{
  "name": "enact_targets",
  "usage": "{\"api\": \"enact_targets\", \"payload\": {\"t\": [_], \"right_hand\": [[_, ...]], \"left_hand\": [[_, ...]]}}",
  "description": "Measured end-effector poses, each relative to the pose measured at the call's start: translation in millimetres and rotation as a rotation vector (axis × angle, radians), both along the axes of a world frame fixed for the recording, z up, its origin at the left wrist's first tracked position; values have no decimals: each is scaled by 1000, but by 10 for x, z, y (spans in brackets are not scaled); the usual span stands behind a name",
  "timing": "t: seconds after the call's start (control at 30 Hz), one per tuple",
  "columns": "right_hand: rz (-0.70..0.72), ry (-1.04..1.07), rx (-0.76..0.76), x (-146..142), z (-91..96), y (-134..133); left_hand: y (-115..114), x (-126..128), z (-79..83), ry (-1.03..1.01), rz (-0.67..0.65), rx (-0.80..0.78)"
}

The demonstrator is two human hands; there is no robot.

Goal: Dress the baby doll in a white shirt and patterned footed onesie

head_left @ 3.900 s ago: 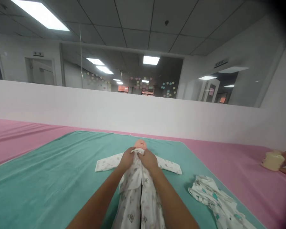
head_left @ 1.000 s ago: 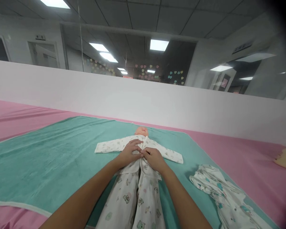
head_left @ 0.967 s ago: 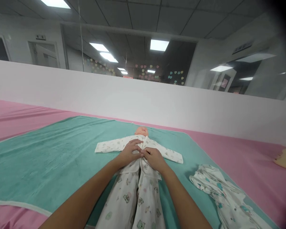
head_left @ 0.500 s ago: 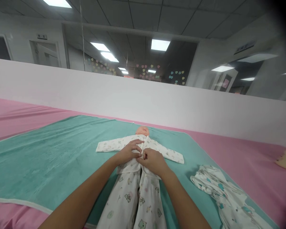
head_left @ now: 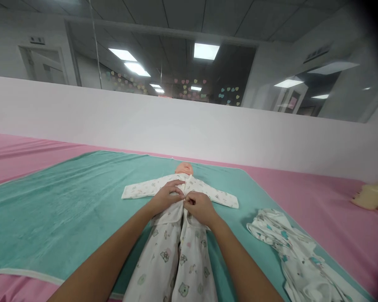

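A baby doll (head_left: 185, 168) lies on its back on a teal blanket (head_left: 66, 209), its head away from me. It is dressed in a white printed long-sleeved baby shirt (head_left: 140, 189) and white printed baby trousers (head_left: 164, 256). Both sleeves spread out sideways. At the middle of the chest, my left hand (head_left: 168, 196) pinches the shirt's front edge, its other fingers resting on the cloth. Facing it, my right hand (head_left: 200, 206) is closed with thumb and finger on the opposite edge. Any fastener between the fingertips is hidden. Below my hands the shirt's hem parts over the trousers.
Crumpled white clothing with teal prints (head_left: 290, 247) lies on the blanket to the right. Pink sheeting (head_left: 308, 191) surrounds the blanket. A beige object (head_left: 370, 196) sits at the far right edge. Behind stands a low white wall (head_left: 176, 130) with glass above it.
The view has shifted slightly, showing more of the beige object at right. My fingertips have drawn closer together at the shirt's front edges, and my right fingers have changed their pinch.
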State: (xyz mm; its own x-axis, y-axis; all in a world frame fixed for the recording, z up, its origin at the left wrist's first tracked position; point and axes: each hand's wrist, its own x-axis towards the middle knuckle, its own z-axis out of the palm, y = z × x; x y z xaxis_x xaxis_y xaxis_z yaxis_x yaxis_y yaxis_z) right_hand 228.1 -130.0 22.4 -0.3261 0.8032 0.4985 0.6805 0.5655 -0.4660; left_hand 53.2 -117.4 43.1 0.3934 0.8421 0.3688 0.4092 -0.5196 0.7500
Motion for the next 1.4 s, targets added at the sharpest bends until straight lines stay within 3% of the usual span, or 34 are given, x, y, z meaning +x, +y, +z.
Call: {"api": "enact_targets", "payload": {"t": [0.27,0.6,1.07,1.4], "right_hand": [[21,211,-55,4,-29,39],[71,209,-85,34,36,39],[-63,192,7,-21,-14,-1],[-181,264,-12,-27,-61,40]], "left_hand": [[61,-32,-59,33,-44,43],[19,-50,-24,36,-62,33],[46,-1,-45,72,-71,59],[3,70,-61,191,73,197]]}}
